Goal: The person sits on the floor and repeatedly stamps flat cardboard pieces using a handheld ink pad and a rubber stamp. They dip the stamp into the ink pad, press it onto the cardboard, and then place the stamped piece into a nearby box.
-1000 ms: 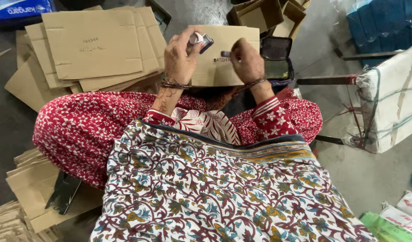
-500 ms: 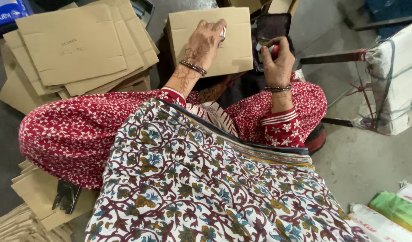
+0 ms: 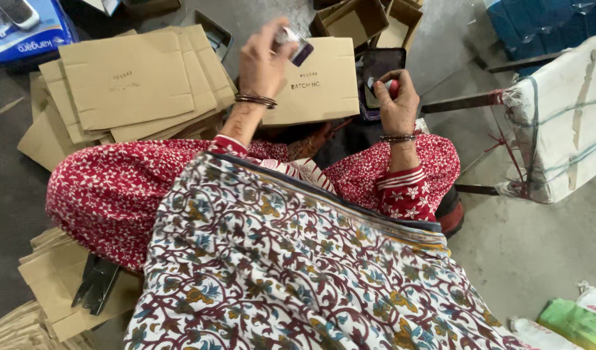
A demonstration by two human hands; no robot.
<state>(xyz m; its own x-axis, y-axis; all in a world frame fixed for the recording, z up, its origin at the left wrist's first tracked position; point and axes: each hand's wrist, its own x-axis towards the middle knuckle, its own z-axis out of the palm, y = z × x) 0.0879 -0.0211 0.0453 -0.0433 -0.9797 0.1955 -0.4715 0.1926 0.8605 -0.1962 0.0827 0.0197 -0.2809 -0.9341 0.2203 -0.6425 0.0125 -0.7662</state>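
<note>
My left hand (image 3: 264, 63) is raised above a flat brown cardboard box blank (image 3: 324, 91) that lies across my lap, and it grips a small white and dark stamp (image 3: 295, 41). To the right, my right hand (image 3: 399, 105) holds a small red and white stamp (image 3: 383, 85) down on a dark ink pad tray (image 3: 378, 65) beside the blank. Bangles sit on both wrists. My red floral clothing and a patterned cloth fill the lower view.
A stack of flat cardboard blanks (image 3: 129, 84) lies at the left, with more blanks and black scissors (image 3: 97, 282) at the lower left. Open small boxes (image 3: 359, 19) stand ahead. A white wrapped bundle (image 3: 563, 123) and a metal bar (image 3: 460, 102) are at the right.
My right hand left the cardboard blank and went right to the ink pad. My left hand lifted its stamp off the blank. The view shifted slightly.
</note>
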